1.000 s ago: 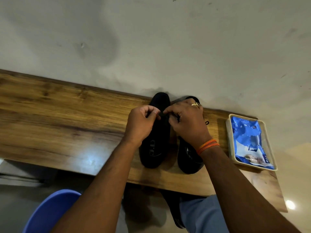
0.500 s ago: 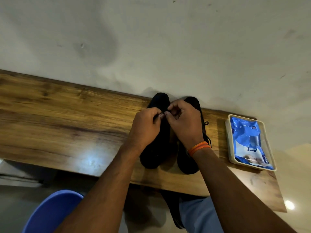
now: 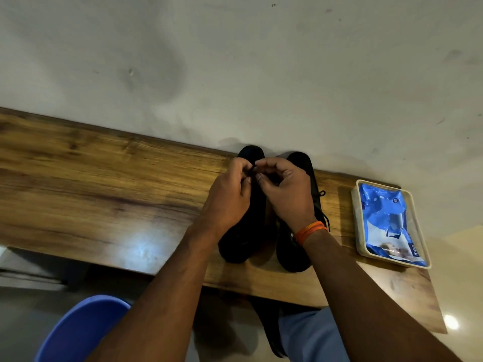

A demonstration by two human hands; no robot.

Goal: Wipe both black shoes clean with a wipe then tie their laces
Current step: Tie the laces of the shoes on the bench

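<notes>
Two black shoes stand side by side on the wooden shelf (image 3: 104, 194), toes toward the wall. Over the left shoe (image 3: 243, 244) my left hand (image 3: 227, 202) and my right hand (image 3: 285, 197) meet, each pinching a thin black lace (image 3: 253, 169) between thumb and fingers. The right shoe (image 3: 295, 254) lies partly under my right wrist; its laces (image 3: 322, 194) show at its right side. A blue wipe packet (image 3: 386, 220) lies in a tray to the right.
The cream tray (image 3: 356, 212) sits near the shelf's right end. A stained wall (image 3: 235, 74) rises directly behind the shoes. A blue round seat (image 3: 78, 330) stands below the shelf at the left. A pale blue trouser leg (image 3: 311, 338) is below.
Both hands have shifted slightly toward the toe of the left shoe, and the fingers of my right hand have opened out more while still pinching the lace. The shoes have not moved.
</notes>
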